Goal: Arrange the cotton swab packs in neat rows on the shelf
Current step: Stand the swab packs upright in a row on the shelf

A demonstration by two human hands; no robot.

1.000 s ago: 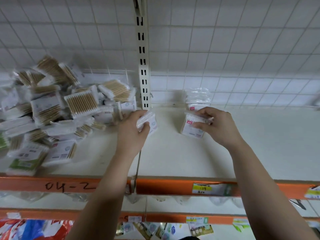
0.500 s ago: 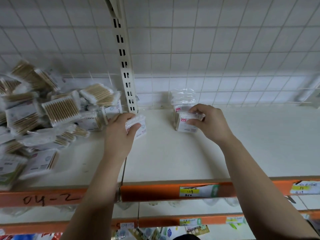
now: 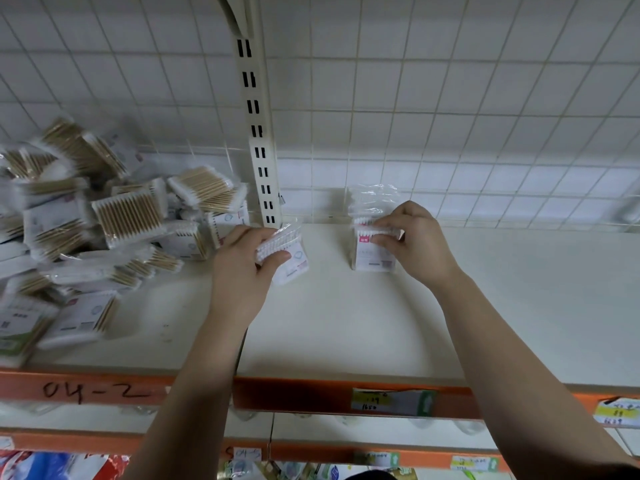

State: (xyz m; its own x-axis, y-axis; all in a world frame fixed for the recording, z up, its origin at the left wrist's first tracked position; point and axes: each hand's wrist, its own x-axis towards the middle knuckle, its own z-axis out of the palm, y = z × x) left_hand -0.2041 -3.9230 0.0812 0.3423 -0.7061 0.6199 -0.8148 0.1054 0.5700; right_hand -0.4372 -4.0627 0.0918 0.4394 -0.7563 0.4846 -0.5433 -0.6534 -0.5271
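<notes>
Pinching the top of an upright white pink-labelled plastic swab pack [image 3: 372, 258], the right hand [image 3: 415, 247] stands it far on the cream shelf [image 3: 381, 323], just before a clear back pack [image 3: 372, 199]. The left hand [image 3: 239, 268] grips a second white-tipped swab pack [image 3: 291, 258]. Best to square it flush, label forward, then release. A jumbled wooden-stick pack heap [image 3: 104, 223] lies left.

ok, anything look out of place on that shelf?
The heap of cotton swab packs on the shelf at left is a jumble, tilted and overlapping, no rows. Only the upright packs pinched by the right hand stand neatly; the left hand grips one loose pack.
</notes>
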